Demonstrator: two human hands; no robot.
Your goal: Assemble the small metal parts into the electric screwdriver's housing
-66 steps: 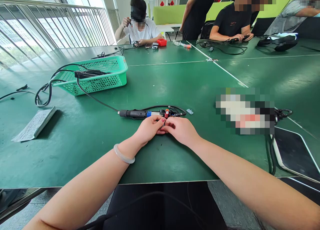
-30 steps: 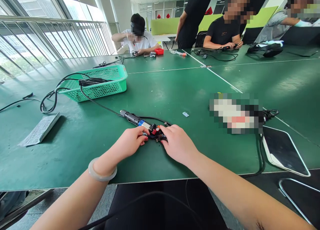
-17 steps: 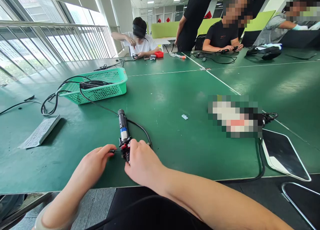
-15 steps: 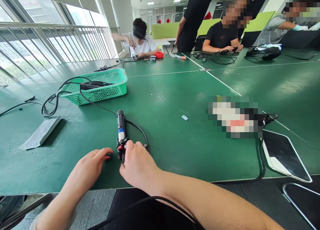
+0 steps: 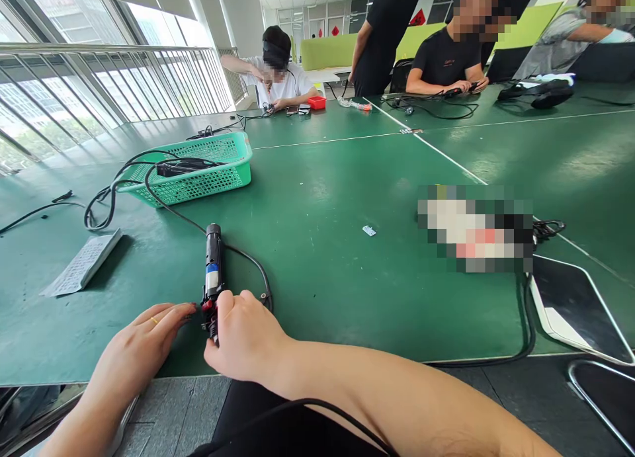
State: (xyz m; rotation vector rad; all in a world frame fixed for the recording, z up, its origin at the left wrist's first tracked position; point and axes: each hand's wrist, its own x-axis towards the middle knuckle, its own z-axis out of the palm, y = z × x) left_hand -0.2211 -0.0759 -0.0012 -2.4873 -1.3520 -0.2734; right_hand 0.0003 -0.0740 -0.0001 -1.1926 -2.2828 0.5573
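My right hand (image 5: 251,334) is wrapped round the lower end of a black cylindrical device (image 5: 213,255) with a blue and white band and red parts near its base. The device points away from me, its far end over the green table. A black cable (image 5: 255,262) curves off its side. Close to the device's left side is my left hand (image 5: 143,338), with a ring on one finger. Its fingertips are pressed together beside the red parts; anything between them is hidden.
A green plastic basket (image 5: 198,191) with black cables stands at the back left. A written-on paper pad (image 5: 84,265) lies left. On the right are a blurred-out item (image 5: 471,232) and a tablet (image 5: 580,298). People sit across the table (image 5: 337,298).
Both hands and the device have shifted left in view. The left hand's thin dark object no longer shows, and its fingertips are nearer the device. The camera view has turned slightly.
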